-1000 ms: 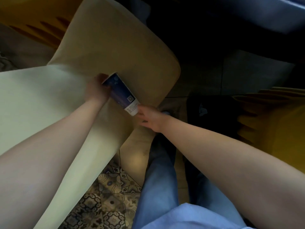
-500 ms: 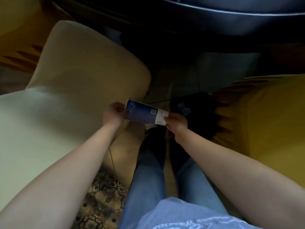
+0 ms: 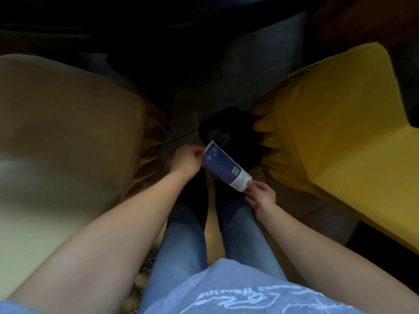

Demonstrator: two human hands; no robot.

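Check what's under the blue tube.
Below the blue tube, held at its ends by the left hand and right hand, sits a black round container on the tiled floor. The tube covers its near edge; its inside is too dark to read.

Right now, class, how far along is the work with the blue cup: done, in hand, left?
Done: the blue cup is lifted and tilted. In hand: the left hand pinches its rim, the right hand its white base. Left, probably: dropping it into the dark bin on the floor beyond.
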